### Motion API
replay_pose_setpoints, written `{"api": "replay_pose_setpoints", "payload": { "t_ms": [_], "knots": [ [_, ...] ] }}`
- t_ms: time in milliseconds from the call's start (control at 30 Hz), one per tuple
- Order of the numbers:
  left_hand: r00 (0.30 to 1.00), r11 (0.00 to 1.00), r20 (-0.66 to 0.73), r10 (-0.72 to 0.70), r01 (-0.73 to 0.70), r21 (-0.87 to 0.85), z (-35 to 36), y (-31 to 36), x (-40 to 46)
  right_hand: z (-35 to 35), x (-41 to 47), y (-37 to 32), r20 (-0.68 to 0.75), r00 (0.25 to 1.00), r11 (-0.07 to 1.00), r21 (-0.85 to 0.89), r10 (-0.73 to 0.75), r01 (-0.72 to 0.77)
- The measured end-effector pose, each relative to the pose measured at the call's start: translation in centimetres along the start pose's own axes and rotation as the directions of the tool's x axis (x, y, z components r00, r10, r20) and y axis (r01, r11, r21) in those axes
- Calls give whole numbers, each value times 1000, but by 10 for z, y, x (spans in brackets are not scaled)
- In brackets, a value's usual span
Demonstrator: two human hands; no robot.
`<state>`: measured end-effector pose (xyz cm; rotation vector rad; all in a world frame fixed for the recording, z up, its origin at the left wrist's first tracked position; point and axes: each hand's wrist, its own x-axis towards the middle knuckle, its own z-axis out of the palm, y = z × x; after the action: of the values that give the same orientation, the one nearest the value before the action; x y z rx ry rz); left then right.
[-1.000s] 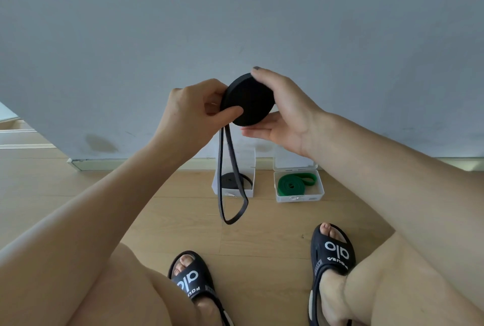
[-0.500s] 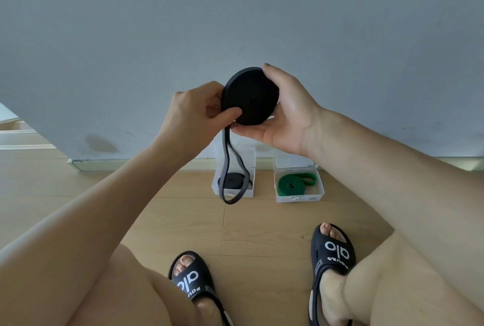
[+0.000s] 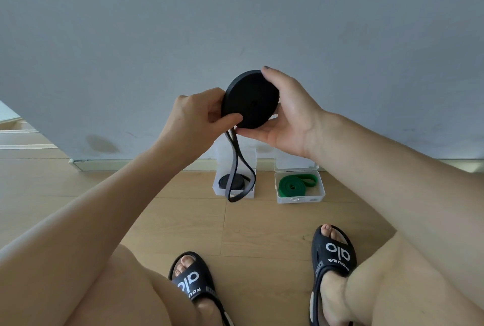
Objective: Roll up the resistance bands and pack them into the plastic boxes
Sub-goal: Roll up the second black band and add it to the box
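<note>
Obs.: black rubber resistance band, wound into a flat disc-shaped coil (image 3: 251, 99), held up in the air in front of the grey wall (image 3: 235, 11).

Right hand (image 3: 288, 113) cradles the coil from its right side: fingers curled behind and under the rim, thumb over the top edge. Left hand (image 3: 195, 116) grips the coil's left edge, thumb pressed on the front face at the spot where the free strand leaves the roll.

Unwound tail (image 3: 237, 168) hangs below the coil as a narrow loop, limp and slightly twisted.

On the wooden floor (image 3: 170, 208) below the coil: open clear plastic box holding a black rolled band (image 3: 233, 181), directly under the hanging tail; to that box's right, a second open clear plastic box (image 3: 300, 187) holding a green rolled band (image 3: 297, 184).

Handling, judged: band looks soft, light, elastic, with a grippy surface. The coil probably springs loose if edge pressure lapses, so hold across both flat faces plus the rim and keep the thumb pinning the outer wrap. The tail is floppy; feed it flat to avoid twisting.

Progress, judged: rolling nearly complete, only a short tail left.
</note>
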<state>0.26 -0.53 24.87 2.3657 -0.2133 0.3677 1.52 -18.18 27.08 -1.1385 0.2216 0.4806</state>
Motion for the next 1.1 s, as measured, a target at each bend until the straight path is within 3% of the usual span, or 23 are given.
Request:
{"api": "replay_pose_setpoints", "payload": {
  "t_ms": [100,233,433,667,867,967,1100],
  "knots": [
    [1000,1000,7,-15,15,1,-2,-2,0,-2,2,0,41,998,999,-27,46,-45],
    [999,1000,24,-24,24,2,-4,1,1,-1,3,3,51,999,943,-333,-3,20],
    [995,986,56,-82,89,-141,-8,-2,1,-10,8,0,105,993,980,-181,-60,78],
    [969,820,140,-203,246,-517,-8,-10,3,-12,17,5,89,987,982,-116,-137,147],
    [960,762,116,-254,272,-588,-6,-11,3,-7,21,13,35,982,982,-33,-184,185],
    [963,764,102,-249,261,-590,-10,-11,4,-5,24,14,14,984,981,-80,-179,179],
    [972,817,125,-198,234,-528,-20,-13,4,-8,26,3,48,979,931,-301,-199,204]
  ]
}}
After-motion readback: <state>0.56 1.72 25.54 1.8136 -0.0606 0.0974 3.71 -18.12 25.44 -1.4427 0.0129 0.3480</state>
